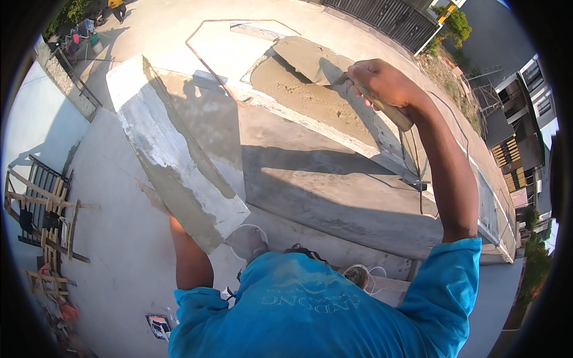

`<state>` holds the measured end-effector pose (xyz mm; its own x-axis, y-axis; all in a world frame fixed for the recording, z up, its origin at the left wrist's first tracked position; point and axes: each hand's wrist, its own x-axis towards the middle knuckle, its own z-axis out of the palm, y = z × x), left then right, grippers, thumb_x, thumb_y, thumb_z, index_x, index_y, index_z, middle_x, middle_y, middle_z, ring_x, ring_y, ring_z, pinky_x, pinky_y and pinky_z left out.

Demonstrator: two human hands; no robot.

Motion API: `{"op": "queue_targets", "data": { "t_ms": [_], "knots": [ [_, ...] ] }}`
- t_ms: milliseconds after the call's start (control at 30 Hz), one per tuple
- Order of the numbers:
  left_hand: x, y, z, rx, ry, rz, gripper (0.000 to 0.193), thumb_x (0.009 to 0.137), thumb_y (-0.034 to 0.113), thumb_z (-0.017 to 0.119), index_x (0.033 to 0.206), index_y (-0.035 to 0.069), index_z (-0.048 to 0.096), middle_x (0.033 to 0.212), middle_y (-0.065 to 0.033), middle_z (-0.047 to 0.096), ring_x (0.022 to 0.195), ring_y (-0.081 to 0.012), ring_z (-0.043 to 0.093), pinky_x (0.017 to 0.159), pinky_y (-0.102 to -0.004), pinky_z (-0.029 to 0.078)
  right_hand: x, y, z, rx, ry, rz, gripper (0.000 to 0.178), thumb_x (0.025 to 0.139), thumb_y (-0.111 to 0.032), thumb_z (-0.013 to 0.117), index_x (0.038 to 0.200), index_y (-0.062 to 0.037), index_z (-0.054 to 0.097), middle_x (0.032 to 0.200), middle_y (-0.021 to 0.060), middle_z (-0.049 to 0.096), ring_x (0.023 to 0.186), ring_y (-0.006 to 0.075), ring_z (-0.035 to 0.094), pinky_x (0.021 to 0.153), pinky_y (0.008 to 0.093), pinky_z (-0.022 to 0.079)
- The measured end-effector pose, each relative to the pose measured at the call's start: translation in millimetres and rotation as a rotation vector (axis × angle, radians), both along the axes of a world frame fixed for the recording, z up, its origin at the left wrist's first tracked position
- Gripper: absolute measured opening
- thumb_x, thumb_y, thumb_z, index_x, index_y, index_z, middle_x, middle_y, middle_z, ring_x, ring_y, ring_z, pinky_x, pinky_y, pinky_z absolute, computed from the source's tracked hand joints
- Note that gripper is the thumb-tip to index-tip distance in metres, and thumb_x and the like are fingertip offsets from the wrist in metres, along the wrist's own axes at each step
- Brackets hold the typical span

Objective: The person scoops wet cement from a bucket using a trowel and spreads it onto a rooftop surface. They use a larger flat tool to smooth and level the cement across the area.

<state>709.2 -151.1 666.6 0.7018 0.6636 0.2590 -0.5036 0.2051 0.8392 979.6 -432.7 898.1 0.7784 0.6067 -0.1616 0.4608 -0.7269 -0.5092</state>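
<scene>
My right hand (382, 83) grips the wooden handle of a trowel (310, 59), whose blade carries grey mortar. The blade rests over a patch of wet mortar (304, 95) spread on top of a concrete ledge (334, 185). A long flat board (173, 155), smeared with grey and white mortar, tilts from upper left down to the centre. My left forearm (190, 256) runs up under its lower end and carries it. The board hides the left hand itself.
Two buckets (248, 238) (358, 275) stand below by my feet. An orange hose (206, 59) loops over the slab. Wooden frames (48, 215) lean at the left, far below. A black metal gate (388, 18) and houses (525, 101) lie beyond. Another person (116, 7) stands far off.
</scene>
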Motion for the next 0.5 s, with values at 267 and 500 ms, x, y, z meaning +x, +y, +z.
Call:
{"op": "queue_targets", "data": {
  "t_ms": [267, 500],
  "knots": [
    [-15, 6, -10, 0.078, 0.025, 0.021, 0.057, 0.089, 0.056, 0.063, 0.110, 0.004, 0.061, 0.092, -0.0091, 0.066, 0.082, -0.0230, 0.065, 0.072, -0.0360, 0.052, 11, -7, -14, -0.127, -0.125, 0.093, 0.041, 0.105, -0.036, 0.046, 0.098, -0.0021, 0.067, 0.073, 0.0023, 0.061, 0.059, 0.0119, 0.058, 0.055, 0.0296, 0.050],
    [-48, 2, -23, 0.141, 0.080, 0.028, 0.058, 0.086, 0.058, 0.066, 0.107, 0.004, 0.062, 0.089, -0.0091, 0.066, 0.079, -0.0233, 0.065, 0.070, -0.0359, 0.052, -66, -104, 47, -0.131, 0.068, -0.153, 0.031, 0.097, -0.025, 0.049, 0.099, -0.0019, 0.070, 0.076, 0.0049, 0.059, 0.067, 0.0137, 0.058, 0.063, 0.0308, 0.048]
  ]
}}
